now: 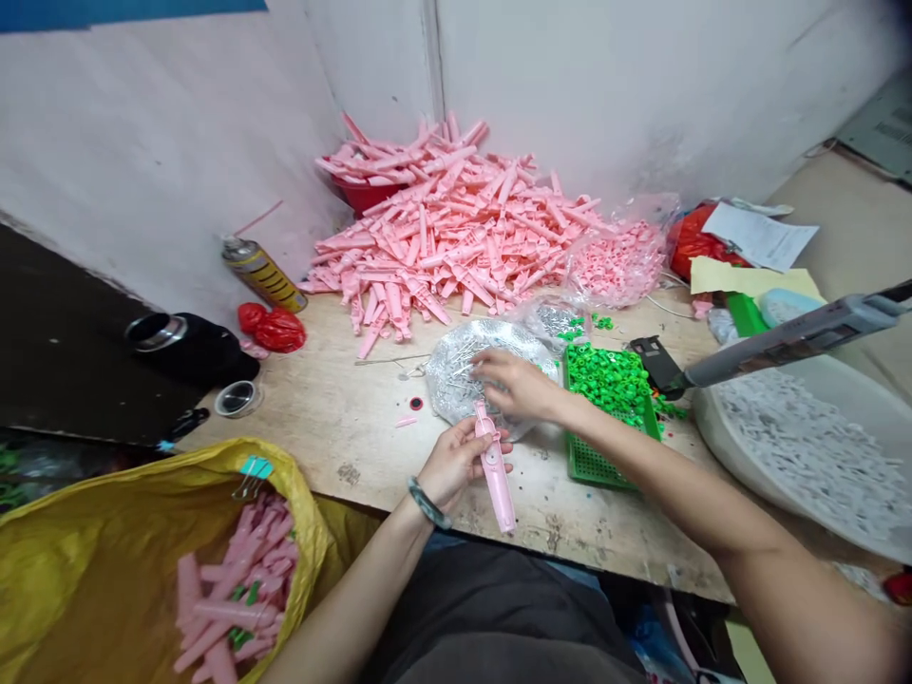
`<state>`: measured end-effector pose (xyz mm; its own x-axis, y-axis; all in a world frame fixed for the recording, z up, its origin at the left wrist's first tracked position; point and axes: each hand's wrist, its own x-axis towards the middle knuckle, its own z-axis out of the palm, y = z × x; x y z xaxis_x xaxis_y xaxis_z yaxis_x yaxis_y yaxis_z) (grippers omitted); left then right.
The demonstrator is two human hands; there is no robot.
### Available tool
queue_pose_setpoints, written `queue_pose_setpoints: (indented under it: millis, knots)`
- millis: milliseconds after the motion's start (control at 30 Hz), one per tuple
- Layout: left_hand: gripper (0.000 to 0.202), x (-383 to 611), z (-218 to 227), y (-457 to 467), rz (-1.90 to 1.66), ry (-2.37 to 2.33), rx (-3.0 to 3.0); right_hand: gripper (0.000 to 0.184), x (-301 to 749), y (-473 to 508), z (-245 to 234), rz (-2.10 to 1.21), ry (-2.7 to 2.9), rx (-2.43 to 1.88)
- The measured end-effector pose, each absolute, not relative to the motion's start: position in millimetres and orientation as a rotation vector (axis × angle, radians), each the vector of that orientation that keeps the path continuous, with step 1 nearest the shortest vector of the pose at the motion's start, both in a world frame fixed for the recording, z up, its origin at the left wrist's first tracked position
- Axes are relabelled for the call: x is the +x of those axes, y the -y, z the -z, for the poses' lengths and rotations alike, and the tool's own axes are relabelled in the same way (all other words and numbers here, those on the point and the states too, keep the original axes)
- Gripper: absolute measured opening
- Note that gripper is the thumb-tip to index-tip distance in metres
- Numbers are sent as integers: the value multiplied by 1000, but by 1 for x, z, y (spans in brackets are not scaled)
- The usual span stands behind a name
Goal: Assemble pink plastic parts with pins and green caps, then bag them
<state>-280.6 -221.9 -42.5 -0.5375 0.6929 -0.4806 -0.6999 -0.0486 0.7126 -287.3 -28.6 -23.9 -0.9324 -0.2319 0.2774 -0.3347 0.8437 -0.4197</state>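
Note:
My left hand (pixel 463 465) is shut on a long pink plastic part (pixel 497 480), holding it upright-tilted over the wooden workbench (pixel 320 437). My right hand (pixel 517 385) rests at the edge of a clear plastic bag of small silver metal pieces (pixel 463 375), its fingers reaching over them. Whether those fingers pinch anything is hidden. A green perforated tray of small green parts (pixel 605 389) lies just to the right of that hand. A large heap of pink plastic parts (pixel 442 228) fills the back of the bench.
A yellow bag of pink parts (pixel 242 589) sits at lower left. A white basin of small pale pieces (pixel 805 446) and a grey tool (pixel 798 332) are at right. A spray can (pixel 263 275), red plastic bags (pixel 271 328) and papers (pixel 759 236) surround the bench.

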Motion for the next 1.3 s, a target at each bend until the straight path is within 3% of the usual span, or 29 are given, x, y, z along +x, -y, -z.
queue_pose_setpoints:
  millis: [133,267,400,533,767,967,1100,1300]
  knots:
    - [28,-284,38,220,-1820,-1172,-122,36,-385,3,31,-560,2810,-165]
    - [27,-285,37,216,-1886,-1151,-211,33,-459,18,33,-546,2819,-176]
    - [21,-292,37,216,-1944,-1120,-305,46,-486,51,32,-578,2815,-171]
    - [16,-301,35,217,-1948,-1217,-260,52,-458,51,24,-643,2758,-163]
    - [19,-296,41,206,-2033,-1266,-187,35,-356,41,18,-463,2828,74]
    - [26,-281,46,214,-2020,-1228,-240,23,-377,75,29,-340,3000,474]
    - [26,-283,49,226,-2089,-1227,-275,25,-364,79,25,-386,2950,363]
    - [30,-283,53,214,-2172,-1190,-202,30,-257,69,14,-435,2818,163]
